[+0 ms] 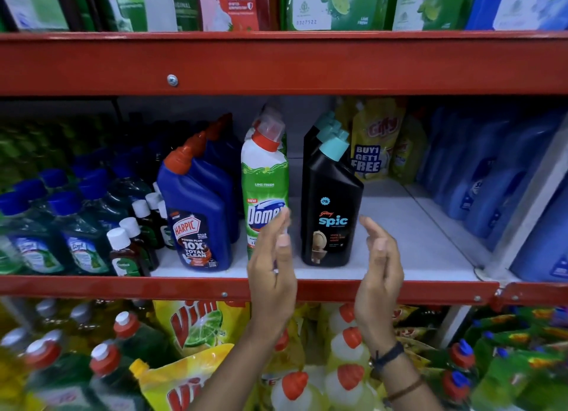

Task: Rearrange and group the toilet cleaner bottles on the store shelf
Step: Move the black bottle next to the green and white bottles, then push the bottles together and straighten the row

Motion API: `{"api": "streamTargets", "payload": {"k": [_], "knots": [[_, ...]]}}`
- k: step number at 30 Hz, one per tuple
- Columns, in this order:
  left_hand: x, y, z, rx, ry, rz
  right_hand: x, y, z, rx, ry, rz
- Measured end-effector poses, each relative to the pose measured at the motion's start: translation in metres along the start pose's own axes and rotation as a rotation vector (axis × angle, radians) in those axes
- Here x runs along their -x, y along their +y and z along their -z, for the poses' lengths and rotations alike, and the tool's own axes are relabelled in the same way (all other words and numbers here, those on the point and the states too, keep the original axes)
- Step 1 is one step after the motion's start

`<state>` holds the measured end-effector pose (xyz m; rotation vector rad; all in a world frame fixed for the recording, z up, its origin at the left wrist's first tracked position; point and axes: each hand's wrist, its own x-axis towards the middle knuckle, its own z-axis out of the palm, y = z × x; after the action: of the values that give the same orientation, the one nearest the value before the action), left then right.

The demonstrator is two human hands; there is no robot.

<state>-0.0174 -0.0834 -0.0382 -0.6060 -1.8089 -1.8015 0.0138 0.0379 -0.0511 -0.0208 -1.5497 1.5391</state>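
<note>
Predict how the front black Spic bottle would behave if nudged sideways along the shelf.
The black Spic bottle stands tall on a narrow base, so it probably tips rather than slides. Its smooth plastic may slip in open hands. With bottles only behind it and bare shelf beside it, nothing would catch it.

**Middle shelf: three brands lined up at the front**

The white shelf board (408, 226) sits behind a red metal lip (123, 283). On it from the left, green-liquid bottles with blue caps (40, 244), then small brown bottles with white caps (126, 251). Next a row of blue Harpic bottles (196, 214) running back, the green-and-white Domex bottle (264, 177) upright just beside them, and a file of black Spic bottles (330, 208) apart from it. Bare board lies right of those; yellow pouches (376, 140) stand at the back, blue bottles (479, 177) far right
</note>
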Motion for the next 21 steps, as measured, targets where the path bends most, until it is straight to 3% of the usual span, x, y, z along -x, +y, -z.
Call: {"api": "streamTargets", "payload": {"k": [3,7,14,21], "knots": [[-0.003,-0.006,0.018,0.024,0.099,-0.005,0.022,-0.005,-0.026,-0.058,-0.182,0.029],[-0.014,-0.015,0.03,-0.015,-0.009,0.114,0.034,-0.003,-0.065,-0.005,-0.387,-0.109],[-0.029,-0.025,0.05,-0.004,-0.226,0.222,0.025,0.002,-0.089,-0.074,-0.36,-0.265],[-0.031,-0.024,0.058,0.007,-0.233,0.224,0.024,0.0,-0.089,-0.101,-0.32,-0.254]]}}
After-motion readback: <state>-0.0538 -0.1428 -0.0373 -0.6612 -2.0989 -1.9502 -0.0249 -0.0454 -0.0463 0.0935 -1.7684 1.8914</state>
